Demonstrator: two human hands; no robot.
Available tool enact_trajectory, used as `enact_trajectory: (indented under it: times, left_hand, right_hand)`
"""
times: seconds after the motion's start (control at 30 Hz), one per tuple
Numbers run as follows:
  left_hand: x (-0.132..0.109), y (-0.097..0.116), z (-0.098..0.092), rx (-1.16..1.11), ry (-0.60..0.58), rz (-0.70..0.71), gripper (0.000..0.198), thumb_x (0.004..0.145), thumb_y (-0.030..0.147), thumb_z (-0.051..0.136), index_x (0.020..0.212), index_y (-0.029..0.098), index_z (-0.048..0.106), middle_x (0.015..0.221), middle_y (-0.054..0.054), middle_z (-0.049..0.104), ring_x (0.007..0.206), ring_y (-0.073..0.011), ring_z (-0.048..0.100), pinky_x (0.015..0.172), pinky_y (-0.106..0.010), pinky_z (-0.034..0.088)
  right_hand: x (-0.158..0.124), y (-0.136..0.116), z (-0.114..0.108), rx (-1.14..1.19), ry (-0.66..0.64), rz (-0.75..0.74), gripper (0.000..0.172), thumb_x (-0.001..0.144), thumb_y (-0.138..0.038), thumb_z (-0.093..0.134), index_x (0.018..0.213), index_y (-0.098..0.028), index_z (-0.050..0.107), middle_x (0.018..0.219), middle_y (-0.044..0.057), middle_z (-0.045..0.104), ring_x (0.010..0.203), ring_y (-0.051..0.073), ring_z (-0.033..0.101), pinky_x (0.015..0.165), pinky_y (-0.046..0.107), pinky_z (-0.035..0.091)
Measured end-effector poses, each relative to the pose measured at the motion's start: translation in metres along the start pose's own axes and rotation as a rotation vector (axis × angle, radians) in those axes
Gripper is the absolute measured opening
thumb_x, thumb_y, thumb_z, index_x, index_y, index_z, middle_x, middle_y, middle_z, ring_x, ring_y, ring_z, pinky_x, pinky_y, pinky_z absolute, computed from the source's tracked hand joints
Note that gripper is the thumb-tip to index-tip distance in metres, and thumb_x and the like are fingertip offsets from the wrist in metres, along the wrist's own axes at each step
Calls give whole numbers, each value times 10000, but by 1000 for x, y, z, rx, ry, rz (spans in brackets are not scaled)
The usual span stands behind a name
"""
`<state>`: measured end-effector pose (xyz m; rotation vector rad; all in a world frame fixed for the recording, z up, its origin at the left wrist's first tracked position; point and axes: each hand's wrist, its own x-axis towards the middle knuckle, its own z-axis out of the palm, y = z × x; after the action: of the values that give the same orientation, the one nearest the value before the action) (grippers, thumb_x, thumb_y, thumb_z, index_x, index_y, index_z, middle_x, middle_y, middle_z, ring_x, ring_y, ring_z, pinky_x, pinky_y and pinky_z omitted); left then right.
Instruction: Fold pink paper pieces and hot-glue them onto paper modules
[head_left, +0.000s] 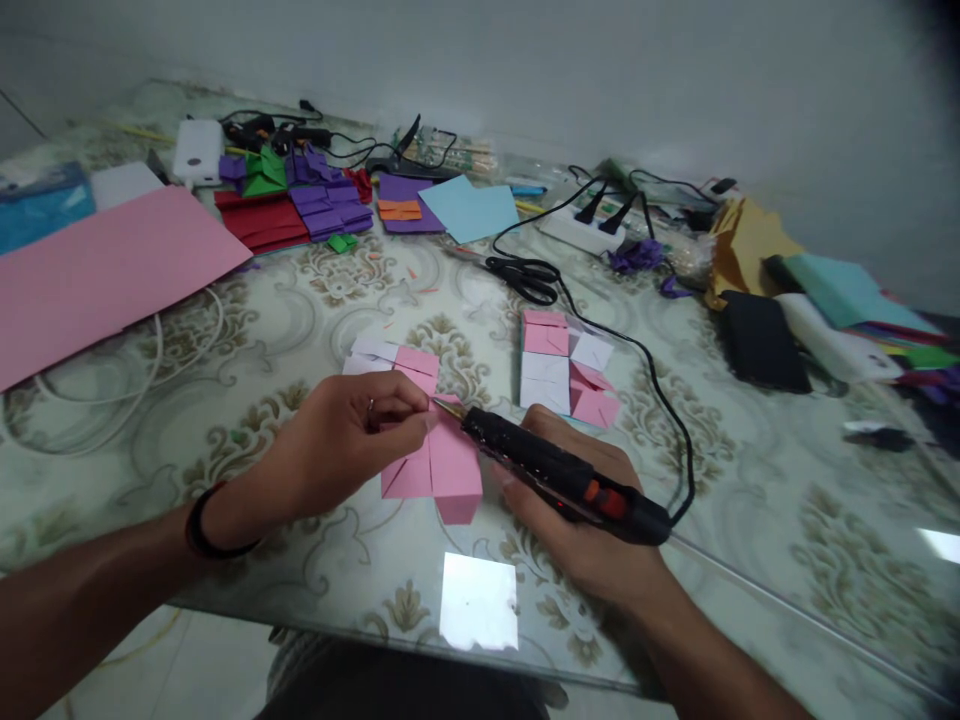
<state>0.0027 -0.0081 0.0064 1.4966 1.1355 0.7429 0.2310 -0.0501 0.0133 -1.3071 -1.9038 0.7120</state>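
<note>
In my right hand (pixel 555 510) is a black hot glue gun (pixel 555 460), its glue stick trailing out of the back. The metal nozzle touches or nearly touches a pink and white folded-paper piece (pixel 409 475) lying on the table. My left hand (pixel 352 430) rests over that piece, thumb and fingertips pinched together right at the nozzle; whatever they may grip is too small to make out. A second pink and white folded-paper piece (pixel 545 380) lies just beyond my right hand.
Black scissors (pixel 525 278) lie behind the paper pieces. The gun's black cable (pixel 652 370) runs back to a white power strip (pixel 581 232). Pink sheets (pixel 112 270) lie at left, folded purple paper (pixel 334 208) at the back, and a black phone-like slab (pixel 763 342) at right.
</note>
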Motion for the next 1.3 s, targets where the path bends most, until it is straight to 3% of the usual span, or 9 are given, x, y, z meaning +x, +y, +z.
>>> enact_trajectory:
  times: [0.2, 0.53, 0.8, 1.3]
  left_hand:
    - [0, 2, -1, 9, 3, 2, 153, 921, 323, 694, 857, 190, 735, 732, 4, 642, 619, -115, 491, 518, -229, 334]
    - [0, 9, -3, 20, 8, -6, 151, 932, 290, 677, 829, 186, 713, 619, 57, 466, 547, -78, 353, 478, -201, 278]
    - [1, 7, -6, 12, 31, 7, 164, 926, 319, 685, 818, 195, 696, 640, 35, 539, 565, -99, 431, 493, -212, 333]
    - [0, 13, -8, 9, 59, 3, 139, 898, 276, 665, 786, 194, 662, 643, 39, 537, 582, -100, 425, 510, -219, 333]
  right_hand:
    - [0, 1, 1, -23, 17, 19, 297, 879, -196, 602, 679, -249, 388, 592, -57, 390, 498, 120, 358, 495, 296, 286]
    - [-1, 2, -2, -28, 30, 58, 294, 864, -207, 622, 673, -251, 403, 581, -58, 420, 496, 125, 404, 492, 288, 314]
    - [1, -1, -3, 14, 32, 43, 289, 894, -184, 594, 684, -255, 408, 640, -23, 497, 616, 166, 531, 569, 319, 405]
    - [0, 4, -3, -19, 22, 33, 294, 885, -157, 594, 694, -254, 394, 625, -36, 456, 577, 155, 489, 549, 312, 361]
